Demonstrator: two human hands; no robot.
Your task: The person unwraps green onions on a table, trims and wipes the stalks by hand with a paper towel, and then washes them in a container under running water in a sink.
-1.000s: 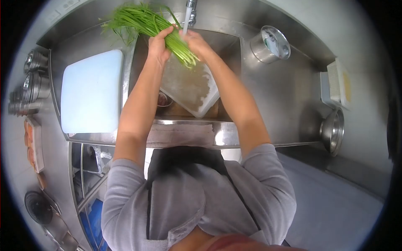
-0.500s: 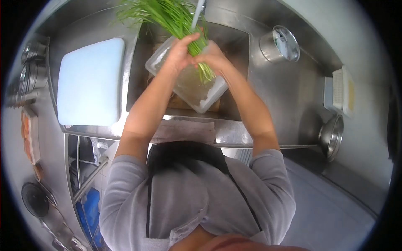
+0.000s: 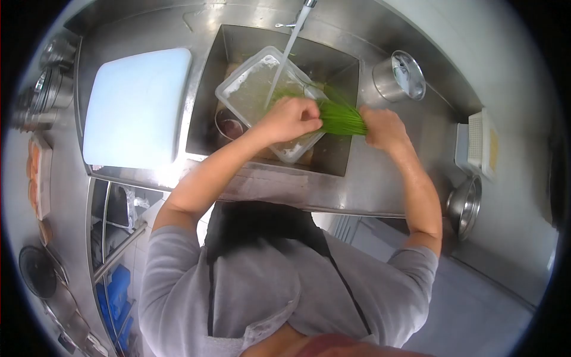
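A bunch of long thin green stalks, like chives (image 3: 340, 117), stretches over the right side of a translucent plastic tub (image 3: 234, 85) filled with water in the sink. My right hand (image 3: 385, 128) is closed round the right end of the bunch, just past the sink's right wall. At the other end of the stalks, my left hand (image 3: 291, 121) is over the tub with its fingers curled in; whatever they hold is hidden. Water from the tap (image 3: 295, 27) runs down into the tub behind my left hand.
A white cutting board (image 3: 137, 107) lies left of the sink (image 3: 205, 119). Beside the tub in the sink sits a small round container (image 3: 227, 126). To the right are a steel pot (image 3: 389, 80), stacked plastic baskets (image 3: 474, 143) and a tilted steel bowl (image 3: 465, 207).
The bunch has come down from above the tub's far side and swung to the right. My right hand has shifted right with it; my left hand has moved lower and slightly right.
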